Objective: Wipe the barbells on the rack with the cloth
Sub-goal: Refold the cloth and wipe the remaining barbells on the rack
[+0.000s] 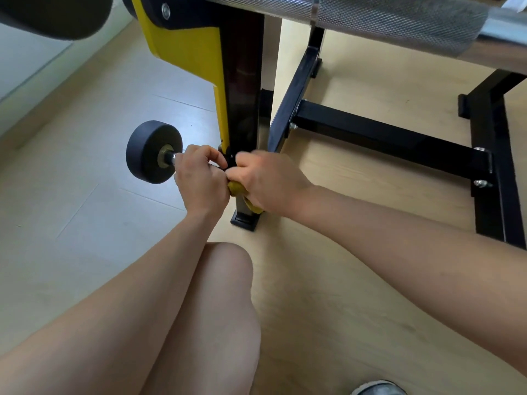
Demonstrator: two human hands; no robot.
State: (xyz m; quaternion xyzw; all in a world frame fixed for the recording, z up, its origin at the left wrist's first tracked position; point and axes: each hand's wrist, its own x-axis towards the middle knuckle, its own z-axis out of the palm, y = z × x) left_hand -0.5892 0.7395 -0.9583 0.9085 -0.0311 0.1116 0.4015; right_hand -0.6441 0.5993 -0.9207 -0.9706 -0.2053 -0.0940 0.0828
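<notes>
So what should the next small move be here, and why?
Probably rub the cloth along the bar toward the weight: the right hand bunches it by the post, and the left hand grips the bar.

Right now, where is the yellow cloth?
In the head view, the cloth is bunched in the right hand, low by the rack post, right of the left hand gripping the barbell.

Short barbell (154,151), black round weight on its left end, sits low by the rack (242,95) post, with a yellow cloth (238,189) bunched just right of it.
</notes>
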